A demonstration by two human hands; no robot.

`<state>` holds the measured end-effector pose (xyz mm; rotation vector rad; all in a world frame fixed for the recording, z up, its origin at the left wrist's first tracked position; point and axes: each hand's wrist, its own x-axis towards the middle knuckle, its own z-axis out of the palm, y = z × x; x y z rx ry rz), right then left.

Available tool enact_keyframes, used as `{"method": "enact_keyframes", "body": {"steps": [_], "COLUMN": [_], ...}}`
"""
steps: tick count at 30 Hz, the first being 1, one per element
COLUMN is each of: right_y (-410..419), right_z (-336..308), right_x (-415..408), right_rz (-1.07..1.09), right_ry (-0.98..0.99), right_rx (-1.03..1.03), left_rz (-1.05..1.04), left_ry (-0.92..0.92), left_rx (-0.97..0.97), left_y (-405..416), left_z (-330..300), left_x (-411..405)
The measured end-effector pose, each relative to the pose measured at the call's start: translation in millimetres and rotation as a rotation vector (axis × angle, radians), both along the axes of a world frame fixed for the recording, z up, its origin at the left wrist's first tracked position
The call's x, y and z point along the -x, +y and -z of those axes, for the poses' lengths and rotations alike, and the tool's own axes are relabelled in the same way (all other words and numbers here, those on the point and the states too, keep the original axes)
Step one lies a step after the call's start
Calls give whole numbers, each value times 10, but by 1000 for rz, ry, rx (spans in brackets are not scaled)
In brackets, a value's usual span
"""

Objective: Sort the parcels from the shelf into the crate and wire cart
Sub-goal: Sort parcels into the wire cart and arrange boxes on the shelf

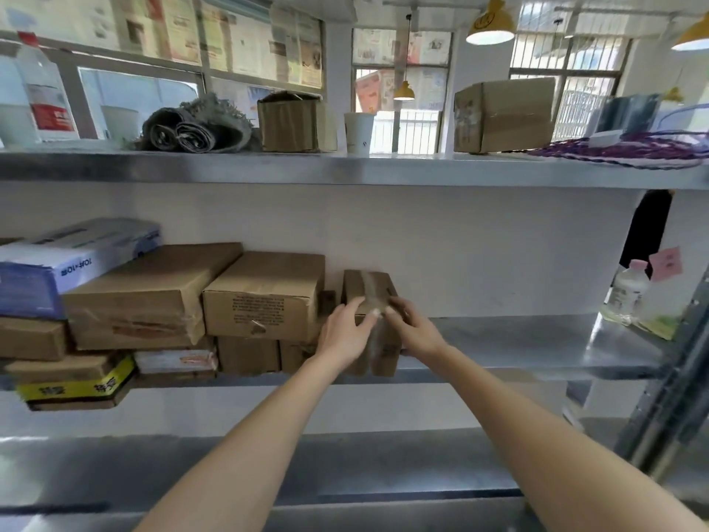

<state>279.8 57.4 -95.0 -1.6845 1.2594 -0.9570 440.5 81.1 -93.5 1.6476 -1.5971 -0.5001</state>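
Cardboard boxes sitting on the top shelf: two, [293, 122] and [504, 115].
Paper cups standing there: one [358, 133].
Plastic bottles showing: two, [44, 92] and [627, 291].
Yellow pendant lamps hanging: three in clear view, [490, 23], [403, 92], [694, 36].
Hands reaching in: two, left [345, 332] and right [416, 328].
Pink notes hanging: one [666, 264].

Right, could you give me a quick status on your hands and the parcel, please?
Left hand and right hand both on the small taped parcel, middle shelf. Parcel not lifted yet. Stacked boxes close on its left.
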Motion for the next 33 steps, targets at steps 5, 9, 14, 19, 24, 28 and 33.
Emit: {"method": "enact_keyframes", "body": {"steps": [5, 9, 14, 19, 24, 28, 33], "right_y": [152, 348, 627, 907, 1224, 1414, 1592], "right_z": [-21, -107, -260, -390, -468, -521, -516], "right_x": [290, 564, 917, 1202, 1415, 1495, 1445], "right_rz": [-28, -48, -59, -98, -154, -201, -265], "right_ry": [-87, -108, -98, -104, -177, -197, -215], "right_rx": [14, 58, 115, 159, 171, 182, 185], "left_rz": [-67, -76, -94, -106, -8, 56, 48], "left_ry": [96, 203, 404, 479, 628, 625, 574], "left_rx": [44, 103, 100, 143, 213, 222, 217], "left_y": [224, 456, 730, 1035, 1372, 1644, 1877], "left_z": [-55, -137, -230, -287, -355, -379, -377], "left_x": [310, 604, 868, 1109, 1319, 1342, 1180]}}
